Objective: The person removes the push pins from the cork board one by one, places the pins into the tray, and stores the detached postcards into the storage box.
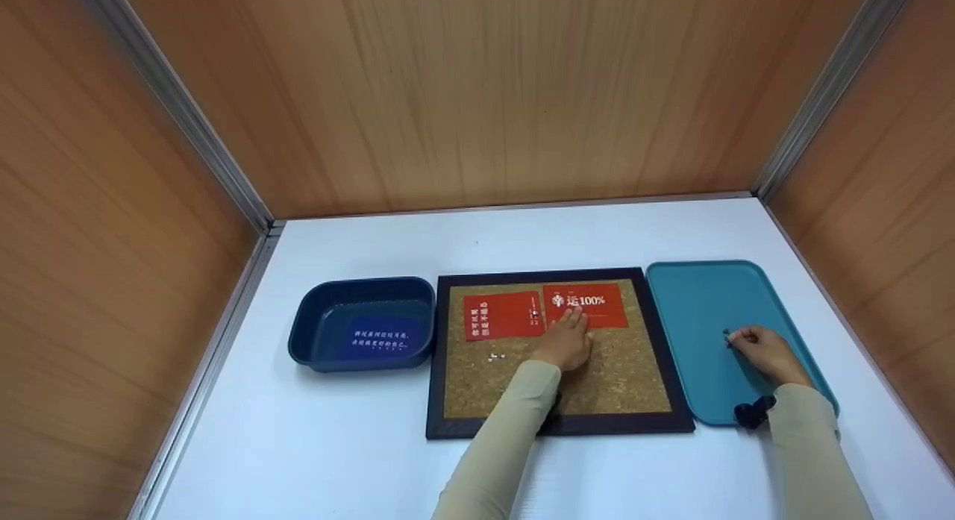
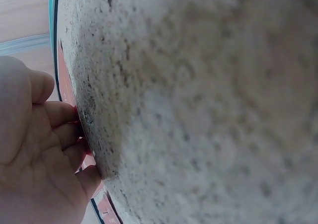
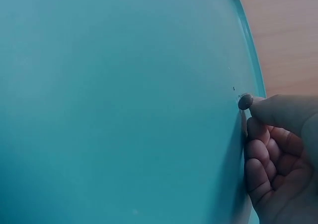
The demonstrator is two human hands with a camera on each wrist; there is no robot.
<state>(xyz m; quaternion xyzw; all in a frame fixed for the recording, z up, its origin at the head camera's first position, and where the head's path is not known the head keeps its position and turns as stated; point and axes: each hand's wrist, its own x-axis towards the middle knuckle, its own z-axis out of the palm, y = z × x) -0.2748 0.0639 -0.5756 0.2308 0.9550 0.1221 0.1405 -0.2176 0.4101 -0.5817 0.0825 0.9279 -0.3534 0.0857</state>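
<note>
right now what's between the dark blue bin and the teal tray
In the head view, the black-framed cork board lies between the dark blue bin and the teal tray, with two red cards on it.

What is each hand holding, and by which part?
The right hand pinches a small pin by its round head over the teal tray. The left hand holds nothing; it rests on a red card.
</note>
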